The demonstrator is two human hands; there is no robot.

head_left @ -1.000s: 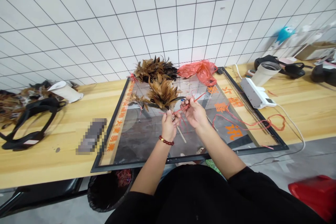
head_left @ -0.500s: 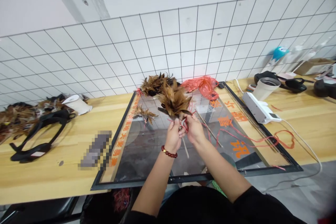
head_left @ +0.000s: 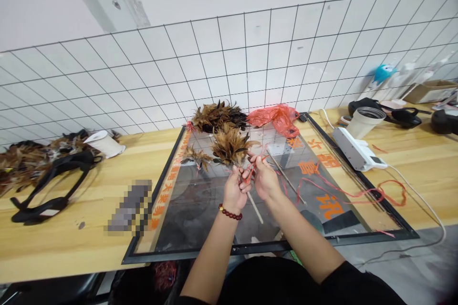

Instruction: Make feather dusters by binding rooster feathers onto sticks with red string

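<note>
My left hand (head_left: 234,190) is closed round the stick of a feather duster (head_left: 231,145), just below its brown feathers. The bare end of the stick (head_left: 255,208) slants down toward me between my wrists. My right hand (head_left: 264,178) is closed on red plastic string (head_left: 251,171) beside the stick; part of the string is hidden by my fingers. A small feather bunch (head_left: 197,157) lies on the glass to the left. Behind it rests a larger feather pile (head_left: 216,116). Another thin stick (head_left: 286,176) lies right of my hands.
A black-framed glass panel (head_left: 214,219) with orange lettering covers the table's middle. At the back is a red plastic bag (head_left: 277,119). A power strip (head_left: 358,150) and a cup (head_left: 365,121) stand right; a white spool (head_left: 104,144) and a black headset strap (head_left: 53,186) lie left.
The duster's feathered head has tipped down and left, and its stick has turned. My right hand has pulled the red string close against the stick. My left hand keeps its hold.
</note>
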